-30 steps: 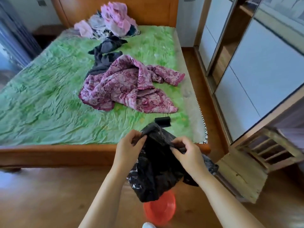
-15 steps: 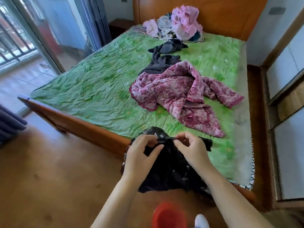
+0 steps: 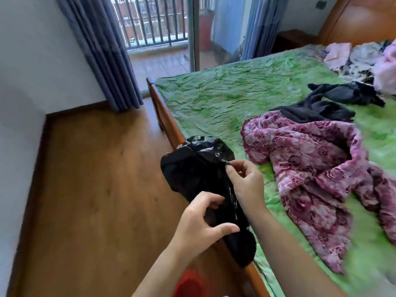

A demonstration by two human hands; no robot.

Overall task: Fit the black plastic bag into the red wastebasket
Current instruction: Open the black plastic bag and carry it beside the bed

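The crumpled black plastic bag (image 3: 199,168) is held up in front of me, over the wooden foot rail of the bed. My left hand (image 3: 201,219) grips its lower part with thumb and fingers. My right hand (image 3: 246,181) pinches the bag's edge higher up, to the right. The red wastebasket (image 3: 188,284) stands on the floor below my hands at the bottom edge of the view, blurred and partly hidden by my left forearm.
The bed (image 3: 167,123) with a green cover fills the right side; a pink floral garment (image 3: 310,168), dark clothes (image 3: 321,106) and a pile of pink and white laundry (image 3: 368,61) lie on it. Wooden floor (image 3: 92,189) spreads left. Curtains (image 3: 102,50) and a balcony door stand behind.
The view has swung far to the left, bringing the balcony door and left wall into sight. My hands have shifted along the bag, the left lower and the right pinching the upper edge.
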